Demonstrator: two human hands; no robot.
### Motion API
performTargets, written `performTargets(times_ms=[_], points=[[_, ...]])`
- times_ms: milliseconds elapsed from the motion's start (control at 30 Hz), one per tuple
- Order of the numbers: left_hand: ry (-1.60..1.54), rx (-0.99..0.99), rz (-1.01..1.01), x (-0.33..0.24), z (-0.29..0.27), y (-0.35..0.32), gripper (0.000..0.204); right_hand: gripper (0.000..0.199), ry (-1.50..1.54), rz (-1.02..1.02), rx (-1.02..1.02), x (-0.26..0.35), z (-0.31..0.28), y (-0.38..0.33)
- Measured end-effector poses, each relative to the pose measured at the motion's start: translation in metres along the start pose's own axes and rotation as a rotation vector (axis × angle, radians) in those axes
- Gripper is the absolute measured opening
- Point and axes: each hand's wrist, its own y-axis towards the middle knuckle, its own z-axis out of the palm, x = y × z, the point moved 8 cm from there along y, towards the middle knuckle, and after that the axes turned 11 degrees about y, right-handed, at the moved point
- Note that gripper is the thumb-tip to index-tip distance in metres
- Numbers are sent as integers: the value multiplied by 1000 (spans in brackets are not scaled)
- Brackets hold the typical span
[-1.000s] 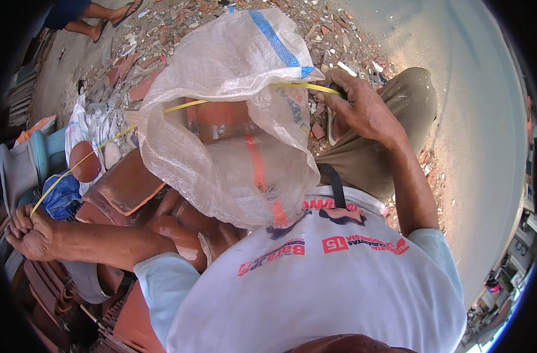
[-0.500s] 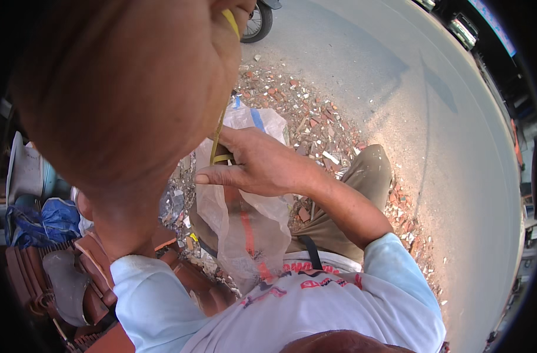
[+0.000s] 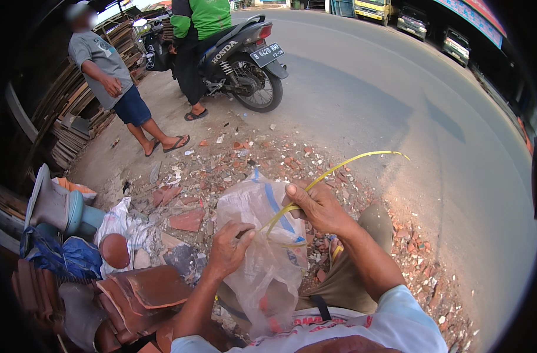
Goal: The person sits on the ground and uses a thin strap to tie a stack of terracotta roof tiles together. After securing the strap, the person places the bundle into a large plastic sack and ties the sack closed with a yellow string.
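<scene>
A long yellow plastic strap [image 3: 362, 155] curves up and to the right out of my right hand [image 3: 322, 207]. The right thumb and fingers are closed on it. From there the strap slants down to a clear plastic bag [image 3: 262, 276], where it bends into a loop. My left hand [image 3: 228, 247] is on the left of the bag, its thumb and forefinger pinched at the strap's lower part; exactly what lies between those fingertips is partly hidden. The bag has blue and red stripes and hangs between my knees.
Terracotta roof tiles [image 3: 162, 287] are piled at lower left, near a blue tarp [image 3: 83, 256] and a white-and-blue pedestal [image 3: 56, 203]. Broken tile covers the ground [image 3: 186, 219]. Ahead are a person in grey [image 3: 106, 65] and a rider on a motorcycle [image 3: 245, 70].
My left hand has come down from high in front of the camera to beside the bag. My right hand has moved right and up, with the strap now arcing from it.
</scene>
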Motion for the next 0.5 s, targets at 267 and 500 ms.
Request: performTargets(times_ms=[267,500], points=[[114,-254,228,-39,-1,-1,10,51,19,40,15,10,9,4],[-72,-293,82,-25,3,19,12,27,38,-48,-61,23,-5,-11]])
